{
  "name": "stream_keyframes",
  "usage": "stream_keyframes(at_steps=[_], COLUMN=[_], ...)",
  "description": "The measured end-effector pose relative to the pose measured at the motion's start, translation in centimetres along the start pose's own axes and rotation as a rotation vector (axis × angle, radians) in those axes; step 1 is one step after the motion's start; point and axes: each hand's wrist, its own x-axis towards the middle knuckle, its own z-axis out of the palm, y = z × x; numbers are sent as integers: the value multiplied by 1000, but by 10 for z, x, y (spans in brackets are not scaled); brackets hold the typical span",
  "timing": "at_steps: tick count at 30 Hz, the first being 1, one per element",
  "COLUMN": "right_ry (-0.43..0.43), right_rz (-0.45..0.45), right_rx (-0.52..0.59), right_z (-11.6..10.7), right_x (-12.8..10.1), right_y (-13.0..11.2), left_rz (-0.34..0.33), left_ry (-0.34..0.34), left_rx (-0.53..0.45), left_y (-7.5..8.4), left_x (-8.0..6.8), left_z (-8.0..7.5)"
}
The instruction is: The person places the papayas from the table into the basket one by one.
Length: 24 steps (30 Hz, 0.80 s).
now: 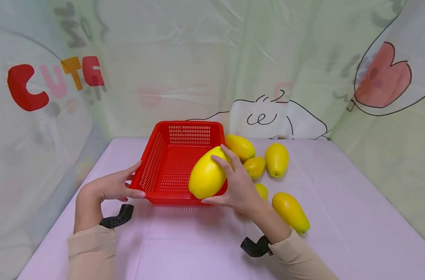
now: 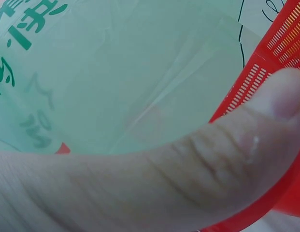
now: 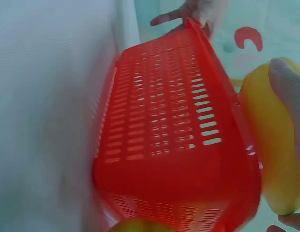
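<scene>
Head view: my right hand (image 1: 238, 186) cupped the mango (image 1: 208, 177) over the red basket (image 1: 179, 132)'s near rim; left hand (image 1: 109, 186) pinched its corner. I judged the smooth fruit might slip outward.

A red perforated basket (image 3: 174, 140) fills most of the view, its slotted floor and walls facing the camera. At 3 o'clock a yellow mango (image 3: 273, 145) sits just outside the basket's rim, with a fingertip (image 3: 287, 79) of the right hand (image 3: 291, 96) pressed on its top. At 12 o'clock the left hand (image 3: 198, 12) touches the far rim. Another yellowish fruit (image 3: 135, 225) peeks in at 6 o'clock.
</scene>
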Motion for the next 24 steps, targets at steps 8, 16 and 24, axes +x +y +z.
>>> stream_keyframes(at_steps=[8,16,24], right_ry=[-35,-64,-74], right_rz=[89,264,311], right_rx=[-2,96,137], right_z=[10,21,29], right_x=[-3,-3,0], right_y=[0,-2,-1], left_rz=[-5,0,-3], left_ry=[15,15,18], left_rx=[9,7,8], left_y=[0,-3,-1], left_x=[1,3,1], left_z=[1,1,0])
